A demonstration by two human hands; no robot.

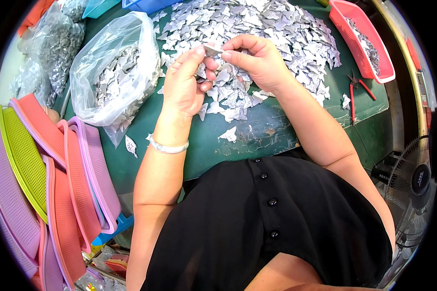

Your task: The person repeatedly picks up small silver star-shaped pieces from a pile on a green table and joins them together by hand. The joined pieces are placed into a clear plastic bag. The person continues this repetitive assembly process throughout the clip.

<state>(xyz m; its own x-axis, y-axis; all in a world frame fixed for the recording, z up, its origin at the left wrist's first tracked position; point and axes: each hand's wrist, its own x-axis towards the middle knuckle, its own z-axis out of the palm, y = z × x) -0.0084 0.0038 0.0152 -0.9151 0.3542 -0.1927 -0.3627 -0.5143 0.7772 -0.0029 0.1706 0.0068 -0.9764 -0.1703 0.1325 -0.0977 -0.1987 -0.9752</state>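
Above a large heap of small silver metal pieces (pixel 296 43) on the green table, both hands meet at one flat silver piece (pixel 212 50). My left hand (pixel 184 80) grips its left end between thumb and fingers, and more silver pieces show under its curled fingers. My right hand (pixel 260 60) pinches the other end between thumb and forefinger. A clear plastic bag (pixel 145 36) holding similar pieces stands open left of my left hand. Two loose pieces lie nearer me, a silver one (pixel 229 135) below the heap and a drop-shaped one (pixel 130 146) below the bag.
Red-handled pliers (pixel 353 99) lie at the table's right, below a pink basket (pixel 386 68) holding metal parts. Stacked plastic baskets (pixel 65 213) crowd the left side. A black fan (pixel 412 189) stands at the right. Filled plastic bags (pixel 58 43) sit at the far left.
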